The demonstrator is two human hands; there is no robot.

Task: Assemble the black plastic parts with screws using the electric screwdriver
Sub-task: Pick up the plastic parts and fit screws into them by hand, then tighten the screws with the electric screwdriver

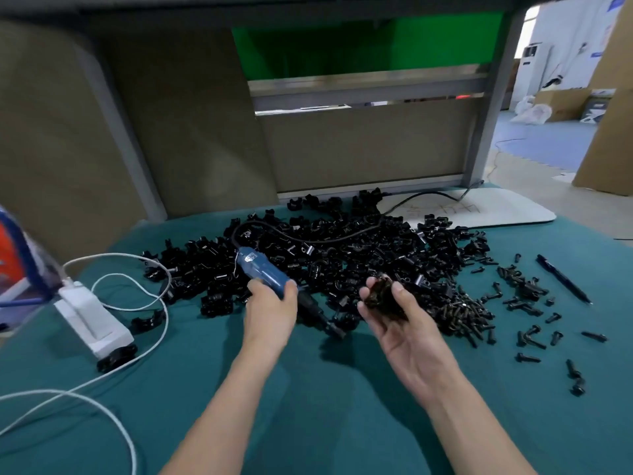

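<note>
- Teal cloth (308, 423) covers the bench; the near half, under and between our forearms, is bare.
- Parts (342, 248) are heaped mid-bench, running back to the rear edge.
- Screws (469, 313) are piled just right of the heap, with strays scattered toward the right edge.
- Pen (563, 278) lies beyond the screws, apart from them.
- Left hand (270, 303) grips the blue screwdriver (263, 269), bit pointing right and down, just above the cloth.
- Its black cord (416, 196) loops over the heap and across a white board (496, 207) at back right.
- Right hand (400, 323) is palm-up, fingers curled round a dark part (380, 293). It's too blurred to say more.
- White adapter (92, 317) and white cable (167, 315) take up the left side, clear of our hands.
- Cardboard (191, 125) walls the rear edge, with a green panel (342, 49) above it between grey posts (493, 97).
- Past the right post, the room opens onto blue floor (548, 138) and boxes.
</note>
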